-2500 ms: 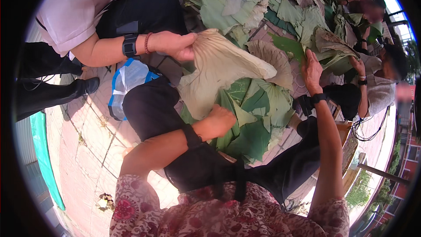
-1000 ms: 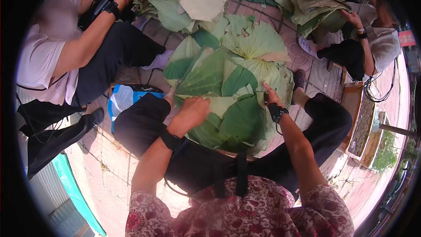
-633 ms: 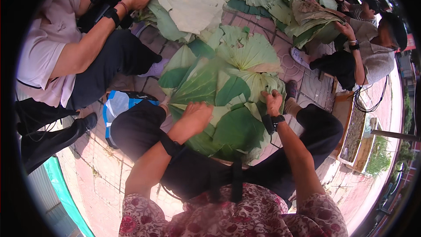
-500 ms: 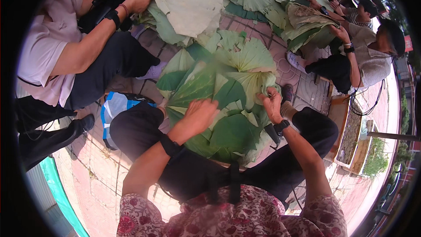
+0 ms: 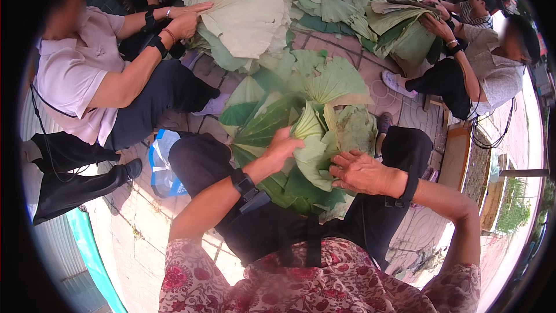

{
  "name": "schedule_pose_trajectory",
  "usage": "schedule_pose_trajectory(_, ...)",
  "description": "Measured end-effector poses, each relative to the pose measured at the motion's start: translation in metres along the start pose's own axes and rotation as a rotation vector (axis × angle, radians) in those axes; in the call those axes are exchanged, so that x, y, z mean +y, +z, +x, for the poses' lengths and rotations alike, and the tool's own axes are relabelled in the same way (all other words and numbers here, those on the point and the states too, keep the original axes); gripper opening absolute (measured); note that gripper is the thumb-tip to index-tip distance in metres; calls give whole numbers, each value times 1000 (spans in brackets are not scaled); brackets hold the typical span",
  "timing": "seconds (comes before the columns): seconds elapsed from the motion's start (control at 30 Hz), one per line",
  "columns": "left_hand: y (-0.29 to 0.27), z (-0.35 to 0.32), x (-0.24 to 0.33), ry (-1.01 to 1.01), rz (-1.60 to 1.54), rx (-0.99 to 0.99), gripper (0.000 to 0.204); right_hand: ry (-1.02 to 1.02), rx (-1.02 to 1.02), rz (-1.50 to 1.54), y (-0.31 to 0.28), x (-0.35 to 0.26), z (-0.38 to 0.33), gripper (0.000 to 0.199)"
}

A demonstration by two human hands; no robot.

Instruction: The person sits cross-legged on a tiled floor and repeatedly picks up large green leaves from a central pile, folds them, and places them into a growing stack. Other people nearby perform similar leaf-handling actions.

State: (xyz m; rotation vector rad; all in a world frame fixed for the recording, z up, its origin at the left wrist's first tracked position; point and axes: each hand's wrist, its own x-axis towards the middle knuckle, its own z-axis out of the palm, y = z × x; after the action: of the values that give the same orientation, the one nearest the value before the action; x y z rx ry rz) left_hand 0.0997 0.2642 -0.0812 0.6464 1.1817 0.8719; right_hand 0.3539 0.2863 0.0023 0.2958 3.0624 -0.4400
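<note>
My left hand (image 5: 282, 146) grips the left edge of a large green lotus leaf (image 5: 315, 150) that is folded upward between my knees. My right hand (image 5: 360, 173) presses on the same leaf's right side, fingers curled over the fold. Each of my wrists carries a black band. Under the folded leaf lies a stack of flat green leaves (image 5: 272, 127) on my lap and the pavement. I wear dark trousers and a red flowered top.
A person in a pink shirt (image 5: 75, 75) sits at the left, both hands on a pale leaf (image 5: 249, 14). Another seated person (image 5: 492, 64) at the upper right handles leaves from a big pile (image 5: 370, 0). A blue-and-white bag (image 5: 162, 162) lies by my left knee. Brick paving lies all around.
My hands came together over the lap pile and folded the top leaf's edges upward. The person at the left drew a pale leaf toward themselves.
</note>
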Motion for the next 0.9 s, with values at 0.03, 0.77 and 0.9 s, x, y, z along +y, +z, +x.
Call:
schedule_pose_trajectory(0.03,1,1,-1,0,0,38,42,39,-28,-5,-12,-1,-13,20)
schedule_pose_trajectory(0.77,0,9,24,111,419,-27,48,359,298,417,29,97,63,57)
schedule_pose_trajectory(0.9,-20,8,4,211,66,49,49,381,508,359,32,90,82,55)
